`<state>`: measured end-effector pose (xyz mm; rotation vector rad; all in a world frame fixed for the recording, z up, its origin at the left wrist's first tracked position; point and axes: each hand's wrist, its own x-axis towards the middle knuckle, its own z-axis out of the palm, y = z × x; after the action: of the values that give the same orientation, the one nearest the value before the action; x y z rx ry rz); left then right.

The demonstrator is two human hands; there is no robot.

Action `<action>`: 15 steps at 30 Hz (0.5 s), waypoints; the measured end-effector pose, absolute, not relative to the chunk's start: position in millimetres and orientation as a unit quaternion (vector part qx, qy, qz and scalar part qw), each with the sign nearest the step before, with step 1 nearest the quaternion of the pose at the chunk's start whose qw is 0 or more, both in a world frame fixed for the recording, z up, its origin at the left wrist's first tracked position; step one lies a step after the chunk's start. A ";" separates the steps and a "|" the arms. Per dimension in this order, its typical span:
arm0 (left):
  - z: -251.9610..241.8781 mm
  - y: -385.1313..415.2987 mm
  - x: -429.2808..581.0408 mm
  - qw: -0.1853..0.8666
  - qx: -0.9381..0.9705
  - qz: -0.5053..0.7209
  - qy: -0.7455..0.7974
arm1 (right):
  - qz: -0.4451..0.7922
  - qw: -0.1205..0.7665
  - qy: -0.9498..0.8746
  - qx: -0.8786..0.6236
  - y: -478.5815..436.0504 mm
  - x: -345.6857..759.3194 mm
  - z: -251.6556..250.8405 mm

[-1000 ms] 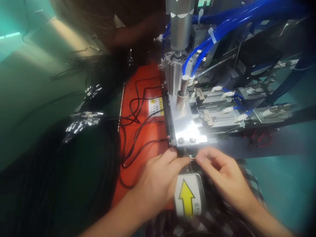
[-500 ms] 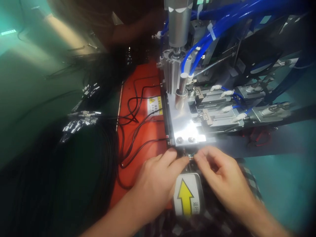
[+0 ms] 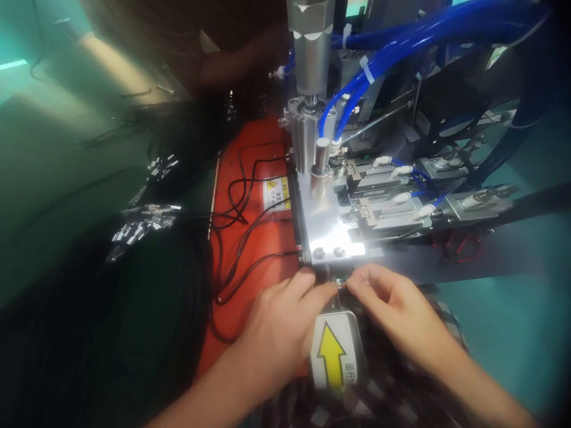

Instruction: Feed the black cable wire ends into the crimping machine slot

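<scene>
My left hand (image 3: 279, 324) and my right hand (image 3: 395, 309) meet fingertip to fingertip just below the shiny metal plate (image 3: 328, 229) of a pneumatic machine. Both pinch a tiny part (image 3: 342, 285) between thumb and forefinger; it is too small to name. Right under the fingers lies a white label with a yellow arrow (image 3: 332, 353) that points up at the machine. The left hand rests on the orange base (image 3: 252, 196).
Thin black cables (image 3: 241, 238) loop over the orange base beside a yellow warning sticker (image 3: 276, 193). A large bundle of black cables with metal plug ends (image 3: 143, 223) lies at the left. Blue air hoses (image 3: 401, 41) and a steel cylinder (image 3: 310, 53) rise behind the plate.
Both hands stay pinched at the same spot under the plate. The view has drifted slightly, so everything sits a little further left and lower.
</scene>
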<state>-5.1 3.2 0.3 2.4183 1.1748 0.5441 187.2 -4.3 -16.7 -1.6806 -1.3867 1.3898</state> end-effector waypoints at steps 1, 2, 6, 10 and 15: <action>0.2 3.2 -5.2 0.197 0.865 0.194 0.418 | 0.517 0.280 -0.508 -0.629 -5.1 189.4 -17.7; 0.2 3.3 -5.3 0.195 0.866 0.193 0.418 | 0.511 0.288 -0.501 -0.636 -6.1 191.0 -18.5; 0.8 4.2 -5.5 0.194 0.866 0.194 0.417 | 0.488 0.327 -0.485 -0.648 -8.2 190.2 -19.7; 0.8 4.0 -6.0 0.201 0.864 0.192 0.420 | 0.499 0.336 -0.476 -0.641 -3.7 184.6 -19.1; -0.7 3.5 -6.0 0.203 0.862 0.195 0.421 | 0.532 0.330 -0.461 -0.629 -0.1 180.9 -18.2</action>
<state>-6.0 3.5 -0.7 2.4071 1.1746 0.5443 180.9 -0.1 -18.2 -1.6442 -1.2070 1.3923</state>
